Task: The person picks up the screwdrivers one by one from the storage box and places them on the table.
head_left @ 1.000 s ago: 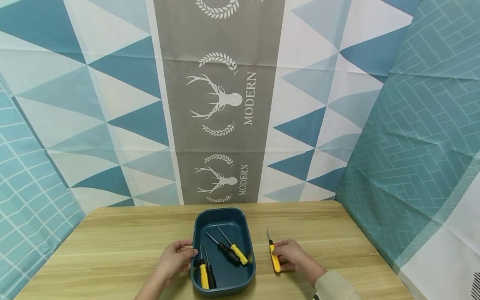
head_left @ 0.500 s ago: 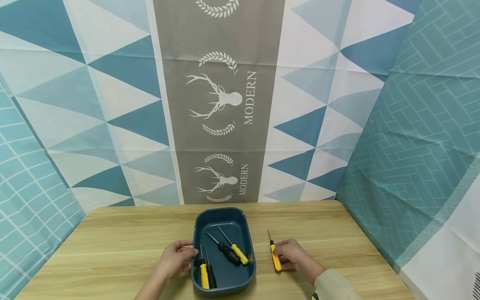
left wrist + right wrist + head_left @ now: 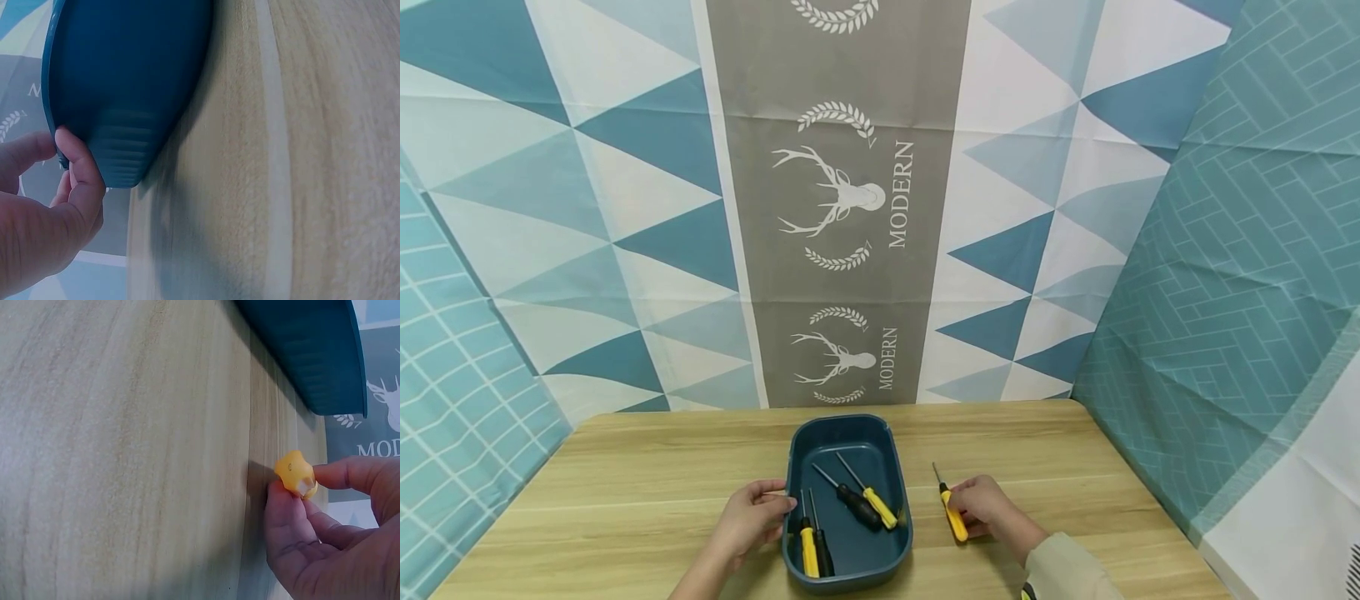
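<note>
Four screwdrivers with metal shafts lie inside a dark blue, round-cornered plastic tray (image 3: 857,556): on its left side, a slim yellow-and-black one (image 3: 809,553) beside a slim black one (image 3: 823,555); nearer its right wall, a thick black-handled one (image 3: 858,509) beside an all-yellow-handled one (image 3: 877,509). From where I stand, the left hand (image 3: 752,518) pinches the tray's left rim, thumb and fingers either side of the wall. To the right of the tray, apart from it, the right hand (image 3: 985,508) grasps an orange-yellow plastic screwdriver with a black collar (image 3: 954,520) by its handle, over the wood-grain counter (image 3: 662,475); I can't tell whether its tip touches. I'd judge the step in hand to be handling that single tool while the tray is steadied. The next move calls for a firm grip: carried across, it must clear the right wall; laid down, it needs easing flat before the fingers part.
</note>
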Demonstrator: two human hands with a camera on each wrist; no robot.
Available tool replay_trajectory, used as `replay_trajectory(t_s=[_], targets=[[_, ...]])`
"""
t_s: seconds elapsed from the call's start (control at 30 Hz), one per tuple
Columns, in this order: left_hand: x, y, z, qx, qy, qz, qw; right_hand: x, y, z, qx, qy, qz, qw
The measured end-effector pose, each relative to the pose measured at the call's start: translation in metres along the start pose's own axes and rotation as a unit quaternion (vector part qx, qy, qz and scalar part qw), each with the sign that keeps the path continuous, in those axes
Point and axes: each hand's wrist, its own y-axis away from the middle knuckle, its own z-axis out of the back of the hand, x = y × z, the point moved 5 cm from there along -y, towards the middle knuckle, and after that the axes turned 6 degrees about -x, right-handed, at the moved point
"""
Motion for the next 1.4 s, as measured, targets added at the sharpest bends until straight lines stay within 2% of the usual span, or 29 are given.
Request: replay_trajectory(t_s=[0.63,0.7,1.03,1.4], targets=[[0.0016,0.0000,0.0003,-0.002,-0.002,-0.007,1.0000,0.0036,0.0031,-0.0024,-0.006,0.037,0.008,0.999],[0.0017,0.0000,0.0003,-0.002,-0.002,-0.007,1.0000,-0.0041,-0.0053,-0.0033,-0.005,0.040,0.007,0.999],[0.0001,0.0010,0.0000,0.001,-0.003,-0.001,1.0000,0.0034,0.0027,-0.0002,-0.008,0.073,-0.010,0.997],[-0.0022,0.0002,-0.0002,0.006,-0.002,-0.001,1.0000,0.0053,0.0040,0.0014,-0.015,0.077,0.000,0.997]])
